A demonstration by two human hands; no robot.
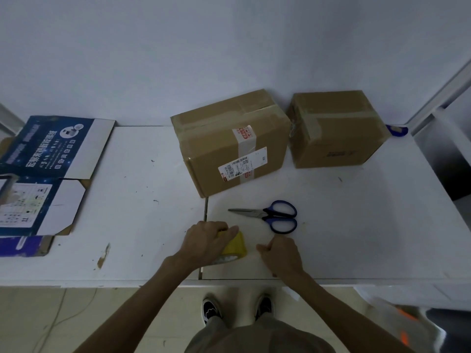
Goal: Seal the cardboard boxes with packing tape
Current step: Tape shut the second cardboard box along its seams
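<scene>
My left hand (206, 244) grips a yellowish roll of packing tape (238, 247) near the table's front edge. Just to the right of the roll, my right hand (280, 253) has its fingers curled, thumb pointing toward the roll; whether it pinches a tape end is too small to tell. A cardboard box with a shipping label (232, 143) stands at the back centre, its top flaps shut and taped. A second taped cardboard box (336, 128) stands to its right, against the wall.
Blue-handled scissors (270, 216) lie shut just beyond my hands. A flattened blue printed carton (43, 174) covers the table's left end. A blue object (397, 131) peeks from behind the right box. The white table (127, 200) has a seam down its middle.
</scene>
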